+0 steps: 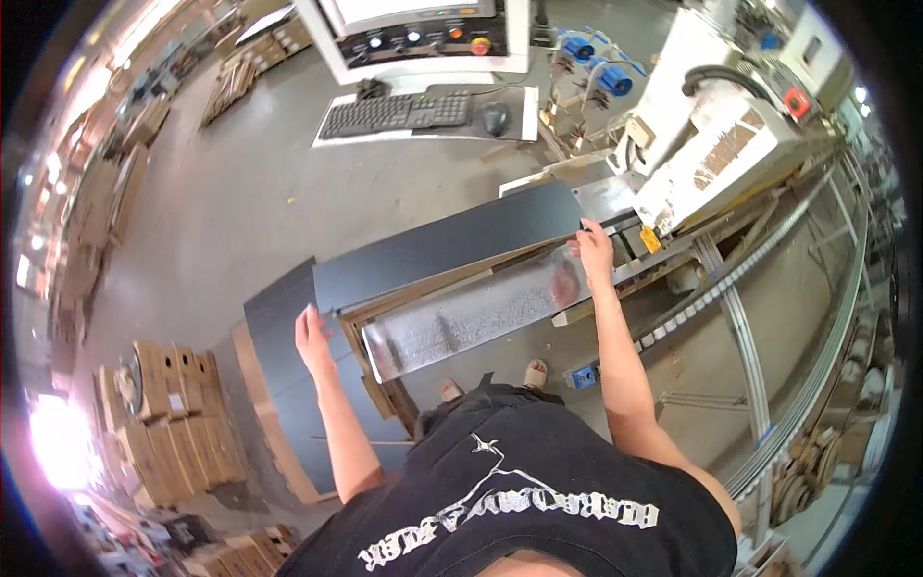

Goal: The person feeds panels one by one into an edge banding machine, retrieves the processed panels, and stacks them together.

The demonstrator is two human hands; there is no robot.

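Note:
A long dark grey panel [447,240] lies slantwise in front of me over a wooden-edged support. My right hand [594,255] is at its right end, with bent fingers closed at the near corner. Close to the panel's left corner, my left hand [313,338] has its fingers apart and appears to hold nothing. More dark boards [303,385] lie lower down, below my left hand. Between the panel and my body runs a shiny metal surface [471,313] with reddish smears.
A white machine [726,144] stands at the right, beside a rail with a cable chain [707,293]. Ahead are a control console [423,43], keyboard [396,113] and mouse [494,117]. Stacked cardboard boxes [173,423] stand at the left.

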